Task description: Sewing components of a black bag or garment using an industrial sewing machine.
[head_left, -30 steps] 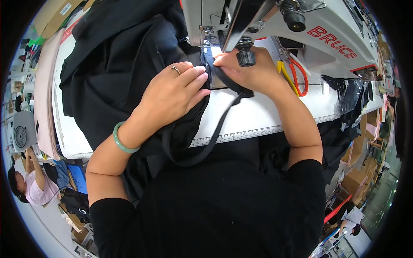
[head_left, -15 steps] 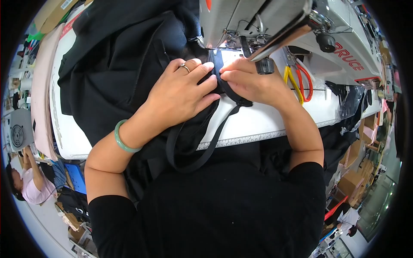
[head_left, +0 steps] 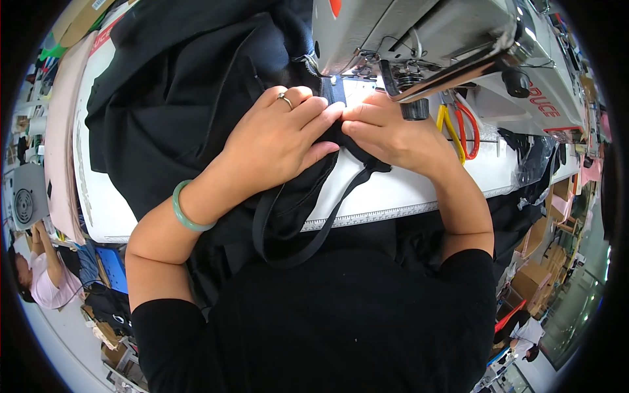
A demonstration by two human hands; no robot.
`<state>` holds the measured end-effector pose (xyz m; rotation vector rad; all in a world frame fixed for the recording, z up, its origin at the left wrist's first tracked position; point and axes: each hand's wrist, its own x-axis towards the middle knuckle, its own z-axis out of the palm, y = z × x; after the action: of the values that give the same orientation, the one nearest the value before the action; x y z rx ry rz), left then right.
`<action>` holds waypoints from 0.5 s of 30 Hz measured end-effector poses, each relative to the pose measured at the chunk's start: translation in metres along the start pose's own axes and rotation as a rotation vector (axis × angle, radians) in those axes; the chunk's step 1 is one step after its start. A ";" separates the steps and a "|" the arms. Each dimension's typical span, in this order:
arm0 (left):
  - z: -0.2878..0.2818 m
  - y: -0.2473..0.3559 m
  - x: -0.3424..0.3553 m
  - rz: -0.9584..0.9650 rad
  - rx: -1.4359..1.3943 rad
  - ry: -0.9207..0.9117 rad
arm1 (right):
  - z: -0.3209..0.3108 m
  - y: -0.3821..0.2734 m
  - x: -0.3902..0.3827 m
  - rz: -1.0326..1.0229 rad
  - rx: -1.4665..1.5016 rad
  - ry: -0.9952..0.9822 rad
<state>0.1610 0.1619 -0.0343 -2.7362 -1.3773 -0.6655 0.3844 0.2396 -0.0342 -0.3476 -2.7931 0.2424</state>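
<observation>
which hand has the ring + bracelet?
The left hand: a ring on one finger and a green bracelet on its wrist. The right hand is bare. Both press the black fabric at the sewing machine.

Yellow-and-red scissors (head_left: 458, 128) are lying on the white table (head_left: 419, 190), and another person (head_left: 39, 275) is working at far left.

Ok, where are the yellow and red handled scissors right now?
In the head view the scissors lie on the white table on the person's right, just past the right hand and beneath the sewing machine arm.
</observation>
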 end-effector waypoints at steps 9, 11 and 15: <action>0.004 -0.002 0.000 -0.031 -0.080 0.003 | -0.010 -0.017 0.003 0.119 -0.122 -0.155; 0.004 -0.004 -0.001 -0.033 -0.117 0.025 | -0.007 -0.015 0.001 0.111 -0.114 -0.130; 0.009 -0.008 -0.003 -0.050 -0.205 0.113 | -0.005 -0.015 0.000 0.096 -0.114 -0.106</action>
<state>0.1569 0.1662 -0.0446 -2.7695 -1.4310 -1.0016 0.3825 0.2259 -0.0260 -0.5113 -2.9054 0.1275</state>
